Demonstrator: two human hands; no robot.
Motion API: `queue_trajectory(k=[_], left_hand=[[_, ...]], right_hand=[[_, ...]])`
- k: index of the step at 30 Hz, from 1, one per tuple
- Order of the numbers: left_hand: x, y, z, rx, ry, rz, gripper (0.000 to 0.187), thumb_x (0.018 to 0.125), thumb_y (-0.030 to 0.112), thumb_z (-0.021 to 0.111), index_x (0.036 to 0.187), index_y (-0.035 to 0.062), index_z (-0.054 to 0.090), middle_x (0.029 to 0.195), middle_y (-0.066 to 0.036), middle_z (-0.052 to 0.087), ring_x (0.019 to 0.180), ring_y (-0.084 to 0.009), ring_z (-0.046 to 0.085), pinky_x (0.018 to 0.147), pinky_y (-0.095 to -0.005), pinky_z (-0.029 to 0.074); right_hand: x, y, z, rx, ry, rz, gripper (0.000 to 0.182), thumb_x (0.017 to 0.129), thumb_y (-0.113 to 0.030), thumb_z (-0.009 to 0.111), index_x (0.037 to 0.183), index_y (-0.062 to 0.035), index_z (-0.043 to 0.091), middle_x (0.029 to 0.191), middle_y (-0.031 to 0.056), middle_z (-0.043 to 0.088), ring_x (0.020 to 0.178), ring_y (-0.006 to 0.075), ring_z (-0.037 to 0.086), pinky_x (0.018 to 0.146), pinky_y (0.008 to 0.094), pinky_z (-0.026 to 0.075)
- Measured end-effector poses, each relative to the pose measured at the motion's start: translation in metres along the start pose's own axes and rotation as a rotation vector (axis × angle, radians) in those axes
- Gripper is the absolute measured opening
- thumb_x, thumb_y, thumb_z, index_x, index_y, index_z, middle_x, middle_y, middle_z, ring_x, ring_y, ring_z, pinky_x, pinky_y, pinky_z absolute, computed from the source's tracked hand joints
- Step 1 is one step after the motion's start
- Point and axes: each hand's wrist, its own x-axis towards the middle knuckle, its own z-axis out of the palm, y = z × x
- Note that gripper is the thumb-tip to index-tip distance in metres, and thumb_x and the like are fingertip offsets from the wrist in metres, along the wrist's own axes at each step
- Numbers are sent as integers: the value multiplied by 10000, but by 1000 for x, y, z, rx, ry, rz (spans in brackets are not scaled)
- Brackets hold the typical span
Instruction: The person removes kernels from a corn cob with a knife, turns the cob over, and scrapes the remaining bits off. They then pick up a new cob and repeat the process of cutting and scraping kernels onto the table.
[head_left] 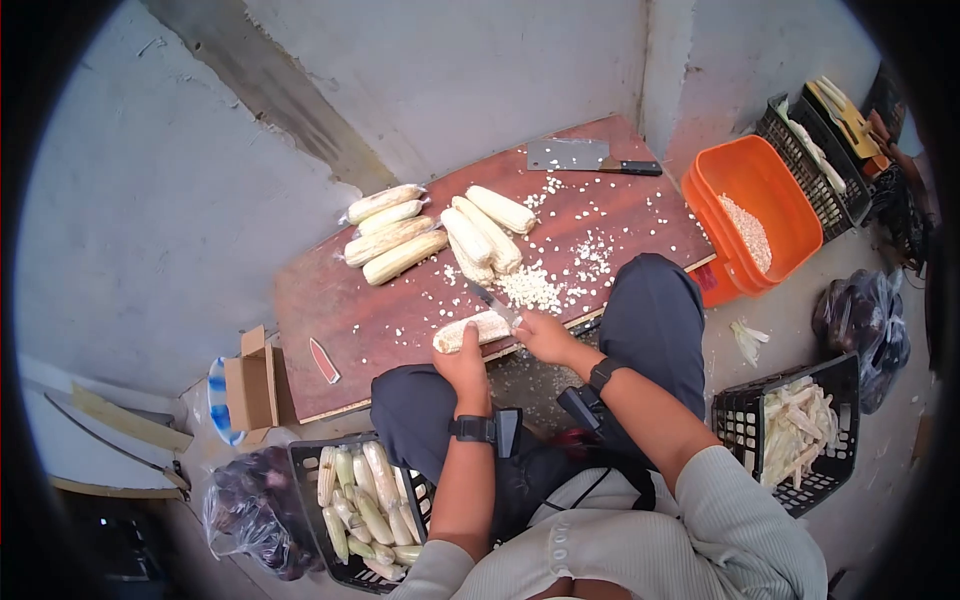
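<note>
My left hand [462, 368] is wrapped round a white corn cob [474, 331] at the near edge of the reddish board. In my right hand [545, 337] is a small knife [490, 299], its blade pointing up and left, close to the cob's right end. Loose corn kernels [530, 288] lie in a heap just beyond the knife, with more scattered over the board. Several pale cobs [481, 236] are piled behind the heap. To their left, several cobs [395, 235] lie side by side, apparently in clear wrap.
A cleaver [590, 157] lies at the back of the board [330, 290]. On the right stand an orange bucket [708, 205] holding kernels and a black crate [848, 380] with husks. Left of my legs, a crate [310, 520] holds several cobs beside a cardboard box [250, 385].
</note>
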Motion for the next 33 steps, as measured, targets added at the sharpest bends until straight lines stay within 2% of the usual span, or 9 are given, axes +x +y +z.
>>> queue_trajectory(k=[1, 4, 7, 10, 13, 17, 23, 29, 33], left_hand=[[2, -7, -2, 44, -1, 72, 216, 793, 58, 710, 943, -29, 582, 900, -75, 629, 768, -132, 579, 715, -289, 487], [-5, -2, -3, 111, -11, 246, 234, 783, 73, 722, 953, -11, 584, 919, -81, 619, 820, -156, 580, 761, -304, 476], [-2, -3, -5, 195, -4, 344, 249, 770, 82, 728, 958, -3, 588, 917, -91, 615, 849, -186, 582, 796, -319, 468], [-3, -3, -5, 194, 20, 317, 253, 757, 90, 735, 946, -2, 594, 920, -102, 615, 850, -205, 585, 800, -328, 465], [-5, -3, -6, 287, 15, 312, 251, 781, 57, 730, 976, 6, 581, 949, -64, 605, 856, -137, 567, 785, -292, 473], [-12, 9, 1, 349, 61, 344, 244, 738, 107, 738, 922, 15, 606, 929, -120, 591, 855, -258, 577, 800, -370, 454], [-21, 19, 11, 466, 69, 428, 234, 727, 94, 714, 915, 17, 599, 916, -143, 571, 862, -310, 560, 797, -398, 445], [-26, 19, 22, 541, 62, 461, 238, 716, 90, 707, 895, 15, 570, 910, -141, 549, 866, -322, 540, 795, -407, 436], [-26, 20, 23, 553, 57, 428, 240, 719, 95, 700, 902, 21, 564, 916, -142, 546, 872, -326, 543, 791, -410, 437]], right_hand=[[-5, -3, -2, 69, -26, 70, 329, 895, -290, 564, 806, 24, 525, 770, 226, 595, 773, 420, 584, 687, 479, 445], [-26, -22, -11, -119, 75, 38, 296, 915, -271, 522, 881, 23, 512, 770, 237, 605, 765, 422, 599, 674, 494, 456], [-43, -39, -12, -266, 100, 148, 248, 913, -216, 486, 958, 29, 484, 786, 250, 620, 754, 431, 613, 669, 515, 469], [-55, -40, -6, -367, 56, 46, 230, 935, -193, 453, 1002, 26, 436, 754, 256, 613, 704, 448, 602, 641, 531, 467], [-63, -47, 0, -505, 67, 26, 189, 930, -168, 455, 973, 16, 461, 737, 228, 623, 657, 407, 617, 606, 495, 492], [-71, -72, -7, -637, 35, 24, 142, 894, -124, 483, 951, 5, 475, 731, 208, 637, 643, 353, 645, 594, 452, 519], [-64, -71, -8, -680, -105, 182, 177, 794, -60, 543, 940, 24, 488, 737, 202, 660, 687, 337, 680, 590, 424, 546], [-45, -80, -12, -721, -195, 342, 160, 852, -85, 485, 956, 26, 533, 780, 220, 672, 738, 334, 686, 630, 432, 546], [-32, -71, -2, -659, -164, 327, 186, 842, -100, 513, 965, 39, 516, 783, 227, 666, 753, 361, 678, 633, 450, 538]])
